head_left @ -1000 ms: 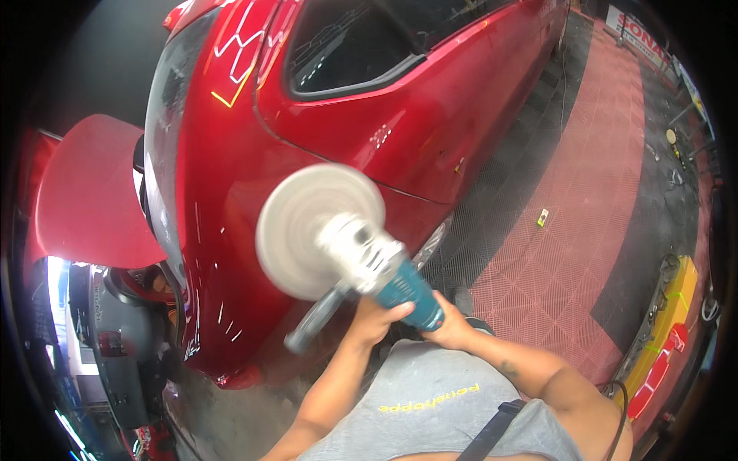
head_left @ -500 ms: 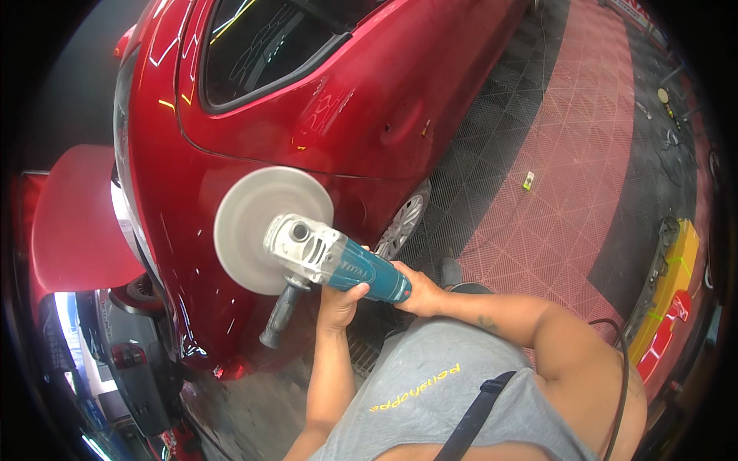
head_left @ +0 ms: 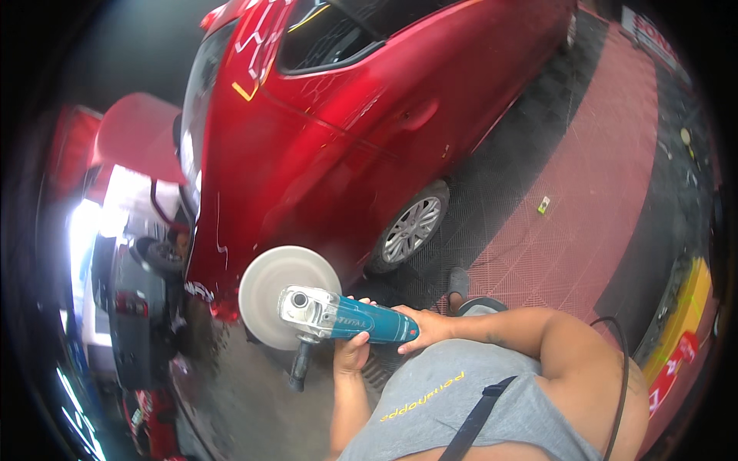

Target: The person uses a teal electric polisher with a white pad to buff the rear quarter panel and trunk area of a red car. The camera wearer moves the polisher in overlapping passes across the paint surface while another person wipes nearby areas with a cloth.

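Observation:
Both my hands are on a teal rotary polisher (head_left: 367, 321) with a silver head and a round pale pad (head_left: 265, 288). My left hand (head_left: 352, 353) grips the body from below, near its middle. Around the rear end of the body is wrapped my right hand (head_left: 430, 329). A black side handle (head_left: 299, 370) sticks out below the head, with no hand on it. The pad's face is turned away, overlapping the lower rear corner of a red car (head_left: 307, 177); whether it touches the paint I cannot tell.
The car's rear wheel (head_left: 413, 229) is just beyond the polisher. A dark cord (head_left: 624, 369) loops over my right arm. On the tiled floor lies a small green-and-white box (head_left: 544, 205). A yellow strip (head_left: 684, 319) stands at right, a dark vehicle (head_left: 131, 353) at left.
The polisher has come down and nearer to me, off the rear side panel toward the car's lower rear corner. My view has shifted, and more of the wheel shows. Both hands keep their grip.

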{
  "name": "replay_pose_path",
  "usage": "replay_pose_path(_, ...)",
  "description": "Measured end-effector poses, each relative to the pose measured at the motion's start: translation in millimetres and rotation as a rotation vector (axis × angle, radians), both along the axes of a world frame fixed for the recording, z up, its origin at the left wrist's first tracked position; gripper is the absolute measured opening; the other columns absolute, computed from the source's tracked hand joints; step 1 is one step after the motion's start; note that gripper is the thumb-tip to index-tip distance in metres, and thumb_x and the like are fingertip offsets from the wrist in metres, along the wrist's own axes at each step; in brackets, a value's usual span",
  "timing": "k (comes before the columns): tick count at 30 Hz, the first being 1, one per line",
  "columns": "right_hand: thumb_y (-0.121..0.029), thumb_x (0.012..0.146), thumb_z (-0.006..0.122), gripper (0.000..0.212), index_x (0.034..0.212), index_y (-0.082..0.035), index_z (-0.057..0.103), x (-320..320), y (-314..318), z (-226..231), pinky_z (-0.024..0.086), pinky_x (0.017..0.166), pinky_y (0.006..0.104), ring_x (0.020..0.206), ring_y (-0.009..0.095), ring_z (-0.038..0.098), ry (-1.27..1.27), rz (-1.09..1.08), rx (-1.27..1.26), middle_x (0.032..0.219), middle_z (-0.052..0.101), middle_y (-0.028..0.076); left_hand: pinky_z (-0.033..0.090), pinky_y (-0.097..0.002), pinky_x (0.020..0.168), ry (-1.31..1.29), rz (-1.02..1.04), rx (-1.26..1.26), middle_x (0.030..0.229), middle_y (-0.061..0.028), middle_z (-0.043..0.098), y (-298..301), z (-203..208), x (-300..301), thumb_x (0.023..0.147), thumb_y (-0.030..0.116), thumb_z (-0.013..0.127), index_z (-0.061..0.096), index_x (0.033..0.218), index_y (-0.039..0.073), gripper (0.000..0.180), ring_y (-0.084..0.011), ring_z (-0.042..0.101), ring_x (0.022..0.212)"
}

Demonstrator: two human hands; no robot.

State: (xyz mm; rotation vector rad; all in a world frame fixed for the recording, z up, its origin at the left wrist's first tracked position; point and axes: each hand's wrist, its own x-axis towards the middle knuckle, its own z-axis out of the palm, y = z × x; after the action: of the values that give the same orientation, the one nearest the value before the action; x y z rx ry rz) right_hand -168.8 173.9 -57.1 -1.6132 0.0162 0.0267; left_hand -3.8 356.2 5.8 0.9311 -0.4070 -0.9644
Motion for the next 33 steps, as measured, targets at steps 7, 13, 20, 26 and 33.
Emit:
replay_pose_path(7, -0.061, 0.103, 0.068, 0.096, 0.172, -0.009, 0.027, -67, 40, -5, 0.050, 0.117, 0.0491, 0.144, 0.041, 0.060, -0.024, 0.228, 0.031, 0.156, 0.055, 0.028, 0.039, -0.0589, 0.129, 0.047, 0.237, -0.033, 0.153, -0.0133, 0.060, 86, 5, -107, 0.076, 0.005, 0.090, 0.045, 0.161, 0.018, 0.098, -0.0366, 0.053, 0.150)
replay_pose_path(13, -0.063, 0.113, 0.046, 0.085, 0.173, -0.008, 0.021, -100, 51, -10, 0.050, 0.113, 0.0562, 0.135, 0.051, 0.064, -0.004, 0.313, -0.187, 0.147, 0.060, 0.037, 0.039, -0.0577, 0.129, 0.087, 0.361, -0.114, 0.152, -0.0129, 0.061, 110, -12, -161, 0.075, 0.005, 0.090, 0.047, 0.159, 0.018, 0.096, -0.0369, 0.054, 0.148)
replay_pose_path(20, -0.057, 0.114, 0.047, 0.091, 0.178, -0.009, 0.005, -132, 8, 66, 0.053, 0.104, 0.0531, 0.121, 0.044, 0.071, -0.103, 0.456, -0.209, 0.134, 0.066, 0.035, 0.045, -0.0576, 0.125, 0.029, 0.468, -0.266, 0.148, -0.0155, 0.064, 79, 42, -207, 0.074, 0.013, 0.093, 0.049, 0.156, 0.015, 0.094, -0.0386, 0.059, 0.143)
replay_pose_path(26, -0.038, 0.097, 0.080, 0.099, 0.172, -0.010, 0.023, -212, -43, 130, 0.061, 0.101, 0.0505, 0.120, 0.048, 0.073, -0.172, 0.425, -0.404, 0.132, 0.070, 0.035, 0.048, -0.0593, 0.123, -0.073, 0.393, -0.424, 0.146, -0.0160, 0.064, 22, 86, -257, 0.073, 0.026, 0.097, 0.047, 0.158, 0.012, 0.099, -0.0408, 0.061, 0.140)
replay_pose_path(33, -0.022, 0.087, 0.081, 0.085, 0.160, -0.004, 0.043, -319, -115, 123, 0.065, 0.087, 0.0529, 0.097, 0.048, 0.078, -0.161, 0.267, -0.472, 0.105, 0.078, 0.027, 0.054, -0.0579, 0.117, -0.261, 0.258, -0.261, 0.154, -0.0208, 0.059, -65, 126, -354, 0.073, 0.044, 0.102, 0.038, 0.166, 0.008, 0.118, -0.0394, 0.063, 0.140)
